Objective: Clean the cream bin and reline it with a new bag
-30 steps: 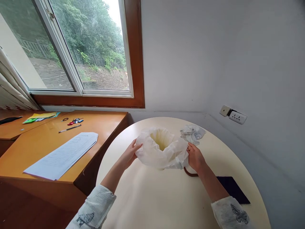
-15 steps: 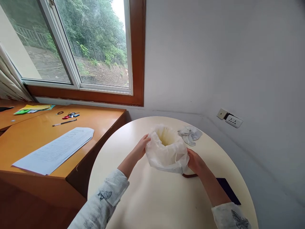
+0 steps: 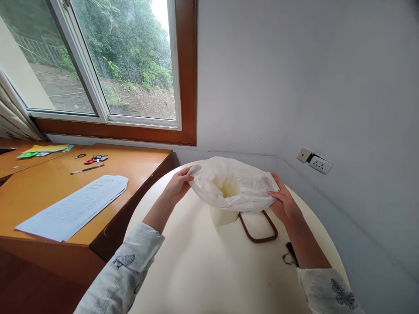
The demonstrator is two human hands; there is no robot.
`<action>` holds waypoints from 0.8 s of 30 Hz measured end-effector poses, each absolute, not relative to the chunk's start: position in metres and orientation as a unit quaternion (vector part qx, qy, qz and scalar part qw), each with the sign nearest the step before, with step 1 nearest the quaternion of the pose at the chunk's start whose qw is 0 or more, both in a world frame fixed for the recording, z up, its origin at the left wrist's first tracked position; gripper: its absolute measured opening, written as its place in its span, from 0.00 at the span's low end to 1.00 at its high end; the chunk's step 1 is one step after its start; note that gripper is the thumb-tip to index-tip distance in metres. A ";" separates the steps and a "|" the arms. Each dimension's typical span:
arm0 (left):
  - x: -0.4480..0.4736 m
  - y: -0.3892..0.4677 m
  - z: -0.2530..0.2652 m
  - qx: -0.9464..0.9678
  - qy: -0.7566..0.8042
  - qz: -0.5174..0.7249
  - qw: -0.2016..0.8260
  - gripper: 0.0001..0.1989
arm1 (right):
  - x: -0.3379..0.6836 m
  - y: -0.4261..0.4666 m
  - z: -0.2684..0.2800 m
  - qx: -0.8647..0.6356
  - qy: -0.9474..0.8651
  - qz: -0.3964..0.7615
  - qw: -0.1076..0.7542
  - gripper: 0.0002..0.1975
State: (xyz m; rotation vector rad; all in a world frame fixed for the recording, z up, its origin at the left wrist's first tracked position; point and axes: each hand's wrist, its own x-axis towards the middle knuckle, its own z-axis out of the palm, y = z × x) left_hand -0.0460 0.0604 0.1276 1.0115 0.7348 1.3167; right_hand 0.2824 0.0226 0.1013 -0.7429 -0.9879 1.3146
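Note:
A thin white plastic bag (image 3: 250,192) is spread wide over a cream-coloured bin (image 3: 222,216), its middle sinking into the bin's opening. My left hand (image 3: 179,183) pinches the bag's left edge, and my right hand (image 3: 284,198) grips its right edge. Most of the bin is hidden under the plastic; only its lower front wall shows. Just right of the bin, a brown rounded-square ring (image 3: 275,231) lies flat on the table.
The round cream table (image 3: 196,266) stands against the wall. A dark object with a cord (image 3: 290,255) lies partly behind my right forearm. On the wooden desk (image 3: 147,161) at left are papers (image 3: 78,207), a pen (image 3: 87,169) and keys (image 3: 96,159). A wall socket (image 3: 321,164) is at right.
Both hands have moved apart and upward, stretching the bag sideways off the bin's front. The bin's lower wall and the whole front of the brown ring now show.

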 end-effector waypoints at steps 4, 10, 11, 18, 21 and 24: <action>-0.065 0.052 0.131 0.463 0.328 0.562 0.602 0.16 | 0.302 0.019 0.099 -0.320 -0.438 0.564 0.622 0.26; -0.100 0.032 0.135 0.546 0.422 0.424 0.587 0.23 | 0.334 0.002 0.090 -0.316 -0.461 0.581 0.592 0.22; -0.105 0.029 0.137 0.560 0.445 0.390 0.580 0.25 | 0.338 0.000 0.088 -0.313 -0.461 0.584 0.590 0.23; -0.120 0.025 0.143 0.613 0.575 0.266 0.472 0.15 | 0.355 -0.006 0.077 -0.386 -0.447 0.537 0.603 0.13; -0.120 0.028 0.146 0.610 0.597 0.281 0.438 0.12 | 0.355 -0.003 0.084 -0.442 -0.439 0.497 0.604 0.12; -0.120 0.029 0.154 0.588 0.577 0.324 0.465 0.12 | 0.350 -0.001 0.097 -0.488 -0.438 0.447 0.608 0.13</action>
